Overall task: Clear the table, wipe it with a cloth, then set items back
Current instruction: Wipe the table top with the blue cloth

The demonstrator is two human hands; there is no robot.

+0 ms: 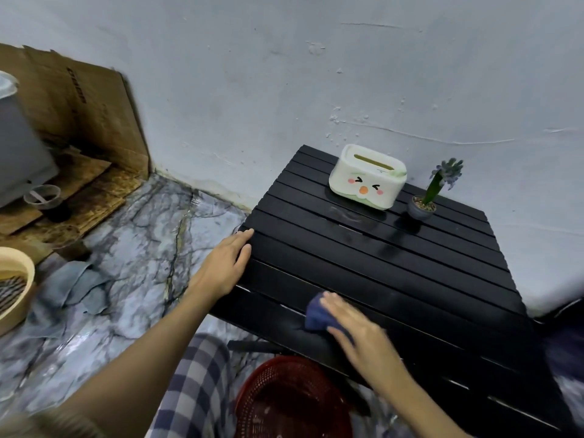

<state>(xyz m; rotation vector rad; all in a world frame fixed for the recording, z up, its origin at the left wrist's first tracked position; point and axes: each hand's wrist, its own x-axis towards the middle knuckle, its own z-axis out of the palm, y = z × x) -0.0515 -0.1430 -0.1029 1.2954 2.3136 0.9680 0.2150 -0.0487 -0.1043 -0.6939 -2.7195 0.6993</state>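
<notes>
1. Head view, task things first:
   - Folded dark blue cloth [319, 314] pressed flat on black slatted table [395, 279], near its front-left edge; long axis roughly front to back, across the slats.
   - Right hand [363, 336] palm down on the cloth, fingers spread and blurred, pressing rather than clutching.
   - Left hand [229, 263] open, fingers extended, resting on the table's left edge.
2. Same view, still on the tabletop:
   - Cream tissue box [368, 177] with cartoon face at the back, slot upward.
   - Small potted hyacinth [425, 200] just right of it, stem upright.
3. Same view, surroundings:
   - Marbled grey floor [136, 248], scuffed pale wall [284, 74].
   - Red mesh basket [290, 403] below the table's front edge.
   - Cardboard sheets [79, 99] at left.
</notes>
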